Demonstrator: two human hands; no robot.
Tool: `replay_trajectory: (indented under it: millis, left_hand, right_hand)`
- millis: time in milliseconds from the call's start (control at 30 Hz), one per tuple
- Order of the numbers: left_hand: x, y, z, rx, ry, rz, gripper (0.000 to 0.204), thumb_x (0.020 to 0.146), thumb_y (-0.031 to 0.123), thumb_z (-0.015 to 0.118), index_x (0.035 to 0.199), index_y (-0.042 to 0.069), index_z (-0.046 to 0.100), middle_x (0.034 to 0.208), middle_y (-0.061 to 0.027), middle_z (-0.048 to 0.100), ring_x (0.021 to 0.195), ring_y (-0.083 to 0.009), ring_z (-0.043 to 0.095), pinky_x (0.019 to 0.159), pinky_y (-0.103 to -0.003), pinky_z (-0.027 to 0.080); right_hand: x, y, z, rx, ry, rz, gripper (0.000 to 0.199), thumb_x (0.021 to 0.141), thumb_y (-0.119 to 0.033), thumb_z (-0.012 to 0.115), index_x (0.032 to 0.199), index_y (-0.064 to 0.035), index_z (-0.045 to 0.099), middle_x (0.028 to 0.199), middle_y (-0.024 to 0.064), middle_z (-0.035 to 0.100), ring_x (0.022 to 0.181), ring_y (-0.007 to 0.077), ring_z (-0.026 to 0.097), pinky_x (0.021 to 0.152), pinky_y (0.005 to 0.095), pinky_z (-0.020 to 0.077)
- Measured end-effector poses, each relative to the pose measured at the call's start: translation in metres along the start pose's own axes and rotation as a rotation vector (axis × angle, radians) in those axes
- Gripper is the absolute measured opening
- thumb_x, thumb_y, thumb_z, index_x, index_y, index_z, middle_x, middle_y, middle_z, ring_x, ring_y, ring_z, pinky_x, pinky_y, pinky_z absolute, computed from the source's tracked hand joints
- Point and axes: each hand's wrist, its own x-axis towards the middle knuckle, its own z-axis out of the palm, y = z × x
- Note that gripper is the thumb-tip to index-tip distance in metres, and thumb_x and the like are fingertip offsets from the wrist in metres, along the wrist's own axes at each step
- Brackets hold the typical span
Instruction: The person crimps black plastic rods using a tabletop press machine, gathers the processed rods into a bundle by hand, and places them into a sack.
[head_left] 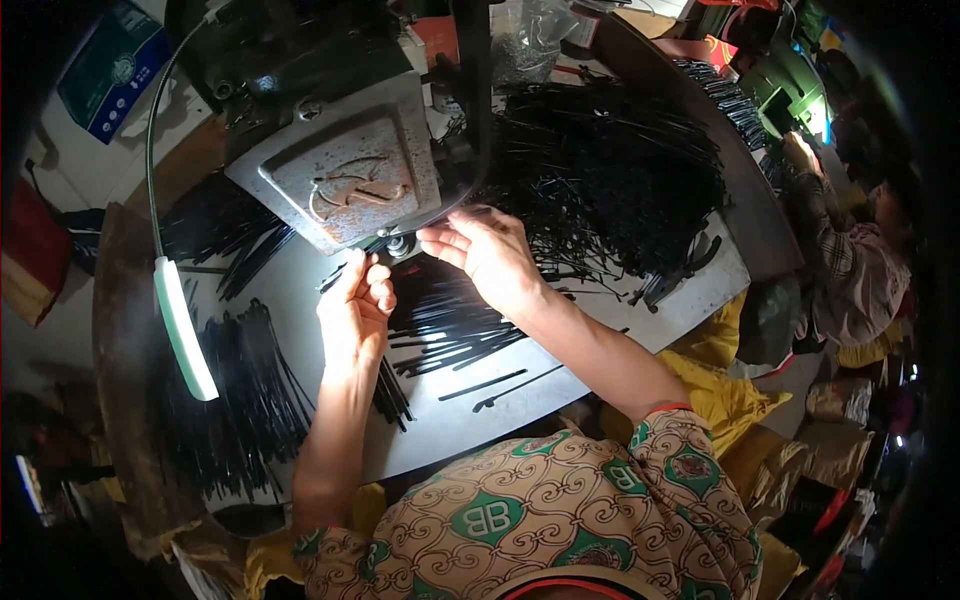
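Note:
Below a grey, rust-marked metal cover [345,170] of a dark machine, both my hands are raised close together. Between the bent fingers of my left hand [358,305] is a thin black strip [330,279], partly hidden by the fingertips. My right hand [490,255] has its fingers drawn together at the lower right edge of the cover; what they hold, if anything, is hidden. A small round metal part [399,245] of the machine shows between the hands. Just under them, a bundle of black strips [445,315] lies on the pale tabletop [545,405].
A large heap of black strips [620,170] fills the right side, and another pile [235,390] lies at the left. A lit lamp bar [185,330] hangs from a flexible stalk. A brown raised rim [690,130] borders the table. Another person [850,270] sits at far right.

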Motion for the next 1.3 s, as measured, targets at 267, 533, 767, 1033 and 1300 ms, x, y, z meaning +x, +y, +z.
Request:
replay_trajectory:
  millis: [267,533,767,1033,1300]
  left_hand:
    - [0.005,-0.004,-0.007,-0.004,-0.147,-0.027,0.021,0.081,0.020,0.050,0.083,-0.001,0.051,0.065,-0.0046,0.054,0.052,-0.0090,0.043,0.046,-0.020,0.033]
    - [-0.005,0.008,0.004,0.164,-0.067,-0.040,0.017,0.079,0.018,0.052,0.081,0.001,0.052,0.064,-0.0043,0.054,0.051,-0.0102,0.046,0.045,-0.020,0.034]
    - [-0.008,0.013,0.002,0.146,-0.225,-0.072,0.009,0.071,0.007,0.056,0.078,0.003,0.053,0.084,-0.0105,0.057,0.071,-0.0156,0.054,0.061,-0.026,0.045]
    - [-0.006,0.002,-0.004,0.071,-0.179,-0.103,0.012,0.067,0.005,0.054,0.078,0.005,0.049,0.074,-0.0090,0.053,0.064,-0.0135,0.047,0.046,-0.021,0.033]
    - [-0.013,0.002,-0.004,0.272,-0.148,-0.123,0.009,0.069,0.010,0.056,0.075,0.007,0.050,0.064,-0.0036,0.051,0.049,-0.0084,0.041,0.044,-0.018,0.030]
  right_hand:
    - [0.002,0.002,-0.005,0.076,0.005,0.027,0.014,0.081,-0.008,0.047,0.086,0.0045,0.051,0.084,0.0161,0.057,0.076,0.0249,0.059,0.070,0.0369,0.0499]
    - [-0.007,-0.068,-0.031,-0.724,-0.037,0.077,0.024,0.077,-0.015,0.055,0.091,0.0052,0.051,0.079,0.0162,0.056,0.066,0.0207,0.060,0.055,0.0282,0.0506]
    - [-0.008,-0.138,-0.093,-2.156,0.170,-0.440,0.017,0.066,-0.006,0.058,0.082,-0.0057,0.058,0.093,0.0073,0.051,0.086,0.0243,0.051,0.075,0.0315,0.0418]
    - [-0.013,-0.121,-0.074,-2.137,-0.039,-0.878,0.010,0.069,-0.006,0.056,0.078,-0.0066,0.055,0.084,0.0028,0.053,0.073,0.0203,0.055,0.060,0.0286,0.0458]
    - [-0.010,-0.091,-0.031,-2.163,-0.363,-1.092,0.021,0.063,0.000,0.054,0.083,-0.0060,0.054,0.081,0.0048,0.052,0.069,0.0179,0.055,0.060,0.0257,0.0477]
